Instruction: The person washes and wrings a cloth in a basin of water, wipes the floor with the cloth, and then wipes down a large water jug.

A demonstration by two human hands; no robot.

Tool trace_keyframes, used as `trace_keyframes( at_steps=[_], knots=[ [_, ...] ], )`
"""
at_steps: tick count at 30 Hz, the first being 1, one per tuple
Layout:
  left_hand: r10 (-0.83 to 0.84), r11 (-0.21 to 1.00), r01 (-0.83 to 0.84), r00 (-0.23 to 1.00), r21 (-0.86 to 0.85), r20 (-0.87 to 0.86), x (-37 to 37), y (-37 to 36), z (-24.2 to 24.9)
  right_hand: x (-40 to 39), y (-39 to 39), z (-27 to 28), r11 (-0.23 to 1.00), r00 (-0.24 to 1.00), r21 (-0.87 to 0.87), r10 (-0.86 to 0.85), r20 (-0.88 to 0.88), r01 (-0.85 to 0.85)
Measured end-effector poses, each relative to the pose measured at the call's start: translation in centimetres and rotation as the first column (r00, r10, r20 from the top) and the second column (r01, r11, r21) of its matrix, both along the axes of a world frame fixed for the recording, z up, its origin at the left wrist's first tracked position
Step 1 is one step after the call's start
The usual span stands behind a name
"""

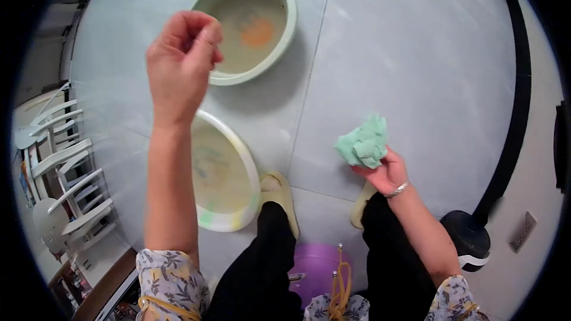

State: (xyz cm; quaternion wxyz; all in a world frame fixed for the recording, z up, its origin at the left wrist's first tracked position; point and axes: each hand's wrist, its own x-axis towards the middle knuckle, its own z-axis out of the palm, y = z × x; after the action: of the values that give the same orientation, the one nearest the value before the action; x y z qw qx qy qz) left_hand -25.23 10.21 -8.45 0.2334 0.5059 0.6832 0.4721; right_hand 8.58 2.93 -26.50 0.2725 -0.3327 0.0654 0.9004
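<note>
My left hand (183,53) is raised in front of the pale green basin (290,21) and overlaps its left edge. Its fingers are curled into a pinch, and whatever may be between them is too small or hidden to make out. Cloudy water (238,53) fills that basin, with an orange patch showing in it. A crumpled mint-green cloth (364,142) sits in my right hand (386,172), which grips its lower edge above the floor. Below my left hand, partly behind the forearm, stands a white basin (254,187) of murky water.
Both basins rest on the grey tiled floor (410,53). Yellow slippers (286,202) are on my feet, and a purple plastic item (321,261) lies between my legs. White chairs (71,166) stand at left. A black bin-like object (467,235) is at right by the wall.
</note>
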Motion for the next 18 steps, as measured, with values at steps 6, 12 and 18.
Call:
trace_keyframes(
  at_steps=[6,12,18],
  knots=[
    [0.008,0.990,0.026,0.971,0.139,-0.239,-4.7,4.7,6.6,-0.4,0.1,-0.1,0.997,0.999,-0.080,-0.018,0.045,0.022],
    [0.107,0.977,-0.052,0.959,0.209,-0.261,-6.0,6.0,7.1,-0.7,0.5,0.6,1.000,0.999,0.006,0.013,0.049,-0.013],
    [0.064,0.991,-0.040,0.978,0.124,-0.197,-8.6,6.6,3.6,-1.3,0.9,1.7,1.000,0.997,-0.014,0.015,0.082,-0.014]
  ],
)
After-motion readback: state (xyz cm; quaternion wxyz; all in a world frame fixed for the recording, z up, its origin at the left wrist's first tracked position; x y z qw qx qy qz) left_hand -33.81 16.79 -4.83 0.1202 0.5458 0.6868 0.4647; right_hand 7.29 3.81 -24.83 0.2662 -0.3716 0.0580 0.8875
